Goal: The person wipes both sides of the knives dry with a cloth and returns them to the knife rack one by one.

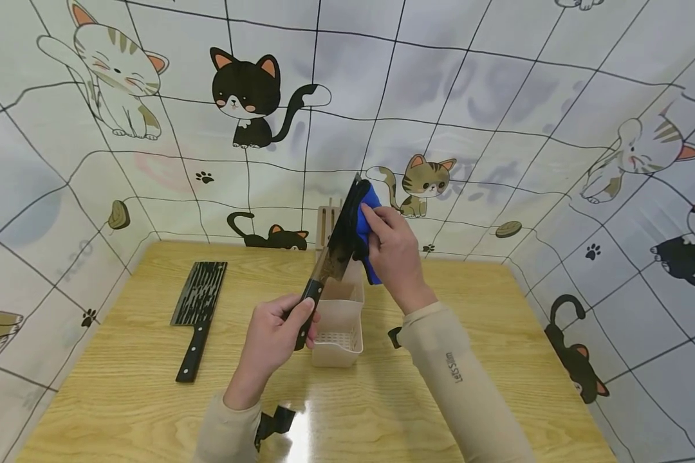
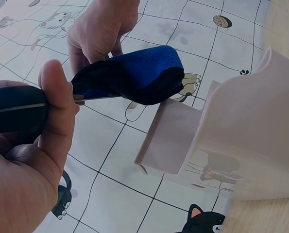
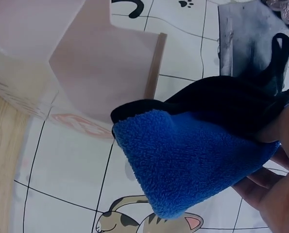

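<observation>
My left hand (image 1: 275, 331) grips the black riveted handle of a knife (image 1: 338, 257), its blade tilted up and away over the table. A blue and black cloth (image 3: 183, 155) is pinched in my right hand (image 1: 396, 254). The cloth lies along the blade, covering much of its upper part in the head view. Dark patches show on the bare metal near the handle. In the left wrist view, the cloth's black side wraps over the blade, and the thumb lies along the handle.
A cream plastic rack (image 1: 337, 354) with a slotted back stands mid-table, behind and below the knife. To the left lies a cleaver (image 1: 199, 302) with a black handle. Cat-printed sheeting (image 1: 440, 83) rises around the wooden table (image 1: 469, 386).
</observation>
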Action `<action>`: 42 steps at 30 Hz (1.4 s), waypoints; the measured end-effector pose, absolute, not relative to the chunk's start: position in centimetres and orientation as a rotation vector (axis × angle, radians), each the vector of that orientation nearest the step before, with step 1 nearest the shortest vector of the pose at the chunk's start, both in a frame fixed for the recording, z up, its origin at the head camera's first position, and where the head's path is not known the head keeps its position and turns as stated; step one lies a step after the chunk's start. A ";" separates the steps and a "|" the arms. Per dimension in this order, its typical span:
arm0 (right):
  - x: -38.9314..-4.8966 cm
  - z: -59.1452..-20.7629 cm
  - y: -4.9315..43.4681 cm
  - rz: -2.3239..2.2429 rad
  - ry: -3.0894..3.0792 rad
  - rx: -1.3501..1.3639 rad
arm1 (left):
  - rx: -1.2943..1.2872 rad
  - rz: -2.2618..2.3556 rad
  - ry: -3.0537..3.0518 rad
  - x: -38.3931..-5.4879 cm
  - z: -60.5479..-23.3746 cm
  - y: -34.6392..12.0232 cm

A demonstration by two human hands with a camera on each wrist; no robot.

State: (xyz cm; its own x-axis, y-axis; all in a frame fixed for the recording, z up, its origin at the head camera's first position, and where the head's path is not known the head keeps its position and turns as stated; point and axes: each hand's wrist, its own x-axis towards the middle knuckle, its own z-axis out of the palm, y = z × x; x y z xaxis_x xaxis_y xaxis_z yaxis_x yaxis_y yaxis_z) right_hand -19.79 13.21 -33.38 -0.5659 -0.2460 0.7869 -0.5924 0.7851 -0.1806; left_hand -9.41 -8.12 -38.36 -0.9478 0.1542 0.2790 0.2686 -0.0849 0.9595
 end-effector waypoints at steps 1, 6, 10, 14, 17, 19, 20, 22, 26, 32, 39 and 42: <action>-19.7 -33.4 13.2 0.550 -2.179 0.630 | -0.481 -2.204 -2.069 -9.4 -38.4 -8.1; -18.9 -33.8 12.6 0.523 -2.180 0.714 | -0.455 -2.206 -2.071 -9.4 -38.4 -8.2; -18.0 -34.0 12.0 0.505 -2.170 0.783 | -0.415 -2.233 -2.067 -9.5 -38.4 -8.4; -17.1 -34.0 11.4 0.459 -2.176 0.859 | -0.373 -2.298 -2.031 -9.6 -38.5 -8.4; -16.4 -33.9 11.1 0.401 -2.183 0.913 | -0.335 -2.343 -2.002 -9.8 -38.5 -8.5; -16.0 -33.8 10.9 0.358 -2.184 0.937 | -0.322 -2.366 -1.985 -9.9 -38.6 -8.5; -15.9 -33.7 10.8 0.340 -2.181 0.948 | -0.320 -2.370 -1.980 -9.9 -38.6 -8.5; -15.5 -33.6 10.6 0.312 -2.174 0.970 | -0.323 -2.377 -1.969 -10.0 -38.7 -8.6; -14.9 -33.5 10.4 0.280 -2.164 1.011 | -0.335 -2.372 -1.957 -10.1 -38.8 -8.7; -14.8 -33.3 10.4 0.256 -2.150 1.021 | -0.360 -2.381 -1.951 -10.0 -38.7 -8.8; -15.8 -33.2 11.0 0.247 -2.149 0.979 | -0.380 -2.409 -1.964 -10.0 -38.7 -8.6; -16.4 -33.1 11.3 0.252 -2.163 0.957 | -0.391 -2.404 -1.974 -10.0 -38.9 -8.6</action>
